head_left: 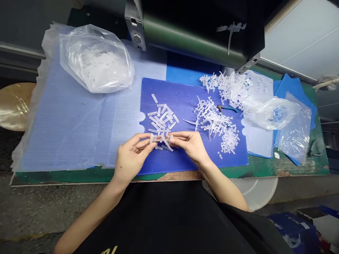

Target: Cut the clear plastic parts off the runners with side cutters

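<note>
Two fingertip pinches hold a plastic sprue (161, 138) over the blue mat (185, 97); the left hand (131, 157) and right hand (192, 146) grip its opposite ends, fingers narrow, its long axis running sideways between them; cut pieces (161, 118) lie just beyond; nippers (227, 108) lie further right.

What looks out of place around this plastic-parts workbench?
A translucent white plastic runner piece hangs on the front of the glossy black machine housing, apart from the similar pieces heaped on the blue corrugated plastic sheet.
</note>
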{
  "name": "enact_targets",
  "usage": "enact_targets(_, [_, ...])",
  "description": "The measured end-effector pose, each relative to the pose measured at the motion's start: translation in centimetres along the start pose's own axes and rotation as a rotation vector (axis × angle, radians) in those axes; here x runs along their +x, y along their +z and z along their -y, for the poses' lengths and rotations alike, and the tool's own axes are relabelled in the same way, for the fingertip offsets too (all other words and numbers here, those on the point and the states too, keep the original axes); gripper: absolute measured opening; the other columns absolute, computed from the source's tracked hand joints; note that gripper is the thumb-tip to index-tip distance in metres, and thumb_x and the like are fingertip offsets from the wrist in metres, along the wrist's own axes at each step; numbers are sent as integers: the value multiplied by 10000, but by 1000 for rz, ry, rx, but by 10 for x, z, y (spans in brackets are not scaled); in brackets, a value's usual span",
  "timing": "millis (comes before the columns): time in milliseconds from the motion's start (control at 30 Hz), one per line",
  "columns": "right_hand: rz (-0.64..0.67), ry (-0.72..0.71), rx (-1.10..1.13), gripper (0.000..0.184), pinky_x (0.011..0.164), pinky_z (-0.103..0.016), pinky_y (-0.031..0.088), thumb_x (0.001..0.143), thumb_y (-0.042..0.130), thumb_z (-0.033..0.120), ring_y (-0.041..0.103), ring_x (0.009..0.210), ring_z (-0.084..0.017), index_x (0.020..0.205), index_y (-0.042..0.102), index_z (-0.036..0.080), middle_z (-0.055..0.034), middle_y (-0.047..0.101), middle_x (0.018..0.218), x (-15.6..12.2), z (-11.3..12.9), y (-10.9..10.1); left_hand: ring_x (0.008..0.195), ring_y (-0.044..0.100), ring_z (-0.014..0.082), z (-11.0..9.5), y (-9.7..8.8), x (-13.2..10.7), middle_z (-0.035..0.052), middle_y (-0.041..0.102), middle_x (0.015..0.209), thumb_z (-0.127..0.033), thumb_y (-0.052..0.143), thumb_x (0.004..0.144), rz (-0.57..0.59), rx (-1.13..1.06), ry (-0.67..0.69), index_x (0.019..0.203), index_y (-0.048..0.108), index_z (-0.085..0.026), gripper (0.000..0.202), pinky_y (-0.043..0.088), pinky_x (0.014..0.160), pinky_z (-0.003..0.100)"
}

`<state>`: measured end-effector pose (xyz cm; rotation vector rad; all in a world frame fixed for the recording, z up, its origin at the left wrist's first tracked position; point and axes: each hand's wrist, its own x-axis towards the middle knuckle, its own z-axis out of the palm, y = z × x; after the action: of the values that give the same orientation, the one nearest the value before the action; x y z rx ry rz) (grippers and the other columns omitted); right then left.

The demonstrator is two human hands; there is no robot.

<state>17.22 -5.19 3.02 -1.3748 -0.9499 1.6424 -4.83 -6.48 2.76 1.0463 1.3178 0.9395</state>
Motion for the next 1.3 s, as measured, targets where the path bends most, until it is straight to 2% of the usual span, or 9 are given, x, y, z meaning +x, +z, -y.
enact_targets(167, [-110, -84, 8, 312, 1039, -403, 661, 795, 931, 412, 839, 1034, -275, 1005, 867, 192, -76, 865, 1041, 9, -2, 8, 1088, 827, 249, -8, 13, -12, 26, 836, 1204, -353, 832, 908, -105, 285, 209, 1238, 819, -260, 343, 644, 1128, 404])
enact_targets(367, [4, -111, -14, 387, 1045, -501, 668, 860, 893, 404, 836, 1051, -287, 1190, 836, 211, -93, 856, 1114, 18, 5, -11, 1033, 838, 248, -17, 8, 11, 91, 849, 1139, -366, 890, 853, -39, -223, -63, 1156, 811, -183, 363, 711, 975, 367])
enact_targets(500, [-1, -210, -69, 672, 1309, -504, 438, 822, 931, 356, 558, 1516, -269, 1452, 704, 301, -42, 629, 1580, 15, 13, -15, 1050, 834, 236, -17, 9, 17, 92, 846, 1153, -350, 907, 835, -37, -288, -73, 1148, 811, -192, 364, 701, 994, 356])
enact_targets(567, [27, -223, -80, 673, 1246, -491, 523, 838, 916, 372, 634, 1443, -272, 1469, 692, 303, -41, 680, 1522, 12, 14, -10, 1064, 832, 238, -16, 13, 17, 88, 847, 1149, -341, 908, 833, -44, -295, -51, 1134, 814, -197, 347, 697, 1000, 353])
enact_targets(633, [60, -207, -95, 516, 1076, -472, 659, 876, 880, 400, 802, 1168, -280, 1359, 772, 251, -64, 819, 1271, 8, 13, -6, 1077, 829, 238, -14, 15, 17, 84, 849, 1145, -330, 909, 834, -27, -282, -27, 1128, 822, -204, 332, 685, 1021, 345])
enact_targets(733, [67, -204, -152, 306, 953, -433, 705, 920, 833, 405, 850, 948, -264, 1161, 855, 219, -55, 865, 1061, 6, 14, -8, 1133, 815, 248, -11, 12, 18, 85, 837, 1202, -344, 906, 838, 30, -195, -17, 1186, 832, -225, 375, 658, 1076, 344])
enact_targets(933, [46, -291, -334, 170, 915, -387, 696, 953, 799, 319, 848, 926, -256, 1072, 879, 227, -28, 867, 1036, -2, 23, -19, 914, 849, 283, -12, 6, 20, 108, 859, 1015, -448, 928, 789, 90, -51, -140, 1067, 865, -175, 395, 719, 953, 418])
enact_targets(1200, [-186, -520, -532, 173, 838, -272, 686, 1037, 722, 271, 846, 867, -185, 1155, 845, 252, 16, 865, 1054, -39, -1, 20, 831, 842, 228, -17, 21, 13, 67, 856, 917, -380, 951, 753, -162, 111, -24, 954, 850, -173, 307, 721, 852, 315])
enact_targets(1300, [-289, -604, -603, 180, 852, -256, 688, 1058, 686, 225, 843, 890, -161, 1159, 833, 239, 21, 863, 1082, -47, 5, 14, 862, 843, 229, -21, 26, 11, 60, 858, 941, -382, 939, 765, -151, 156, 17, 981, 859, -181, 305, 717, 851, 309])
